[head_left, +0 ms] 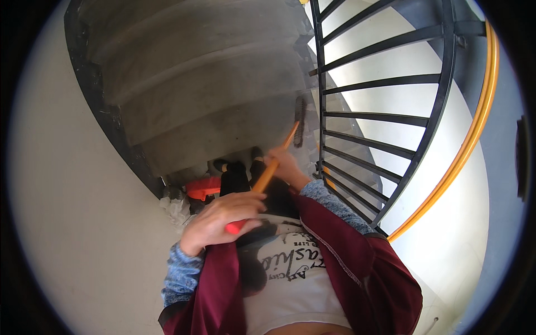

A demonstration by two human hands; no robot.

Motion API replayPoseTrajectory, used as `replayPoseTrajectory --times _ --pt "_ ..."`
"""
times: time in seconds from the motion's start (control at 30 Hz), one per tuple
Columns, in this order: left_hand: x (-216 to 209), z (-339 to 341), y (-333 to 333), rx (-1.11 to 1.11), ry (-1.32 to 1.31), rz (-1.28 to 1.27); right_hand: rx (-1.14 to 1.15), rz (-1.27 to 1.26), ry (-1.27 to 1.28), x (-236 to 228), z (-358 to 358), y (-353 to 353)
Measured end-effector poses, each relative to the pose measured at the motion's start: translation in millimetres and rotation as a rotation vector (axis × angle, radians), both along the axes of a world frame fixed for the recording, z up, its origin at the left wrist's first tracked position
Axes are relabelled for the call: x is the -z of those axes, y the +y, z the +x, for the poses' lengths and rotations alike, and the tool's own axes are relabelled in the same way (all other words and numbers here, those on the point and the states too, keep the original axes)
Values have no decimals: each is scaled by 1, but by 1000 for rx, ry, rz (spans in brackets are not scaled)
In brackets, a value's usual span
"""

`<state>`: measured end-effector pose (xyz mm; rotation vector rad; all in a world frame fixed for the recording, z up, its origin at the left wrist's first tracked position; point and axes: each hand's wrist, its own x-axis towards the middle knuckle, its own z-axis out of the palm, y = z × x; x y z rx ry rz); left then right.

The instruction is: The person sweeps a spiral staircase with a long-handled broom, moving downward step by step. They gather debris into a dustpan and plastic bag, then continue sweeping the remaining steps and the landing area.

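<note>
Both of my hands are closed around the orange handle of a broom. My left hand wraps the upper end, where a red tip pokes out below the fingers. Farther down the handle, my right hand grips it, slightly blurred. The broom slants away from me to the right. Its dark, narrow brush head rests on the grey stair surface, close to the foot of the railing.
Grey concrete stairs rise ahead. A black metal railing with a yellow handrail bounds the right, and lower steps show through it. A white wall runs along the left. A red dustpan-like object and crumpled clear plastic lie left of my feet.
</note>
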<state>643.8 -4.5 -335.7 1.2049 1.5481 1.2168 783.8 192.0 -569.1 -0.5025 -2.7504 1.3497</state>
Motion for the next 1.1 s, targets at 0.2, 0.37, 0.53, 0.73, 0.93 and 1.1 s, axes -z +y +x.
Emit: replayPoseTrajectory --times 0.2,0.37,0.53,0.73,0.93,1.1 --pt "34 39 37 -68 28 -49 -133 -37 58 63 15 45" --pt "-3 43 -3 -153 149 -176 -384 -293 100 44 -27 -23" --pt "-74 31 -45 -261 80 -189 -285 -282 124 -32 -27 -66" --pt "7 32 -1 -78 -59 -85 -59 -10 111 21 16 9" --pt "32 44 -34 -96 73 -188 -244 -223 265 90 1 -44" --pt "-35 28 -118 -196 206 -362 -400 -437 249 44 -62 -170"
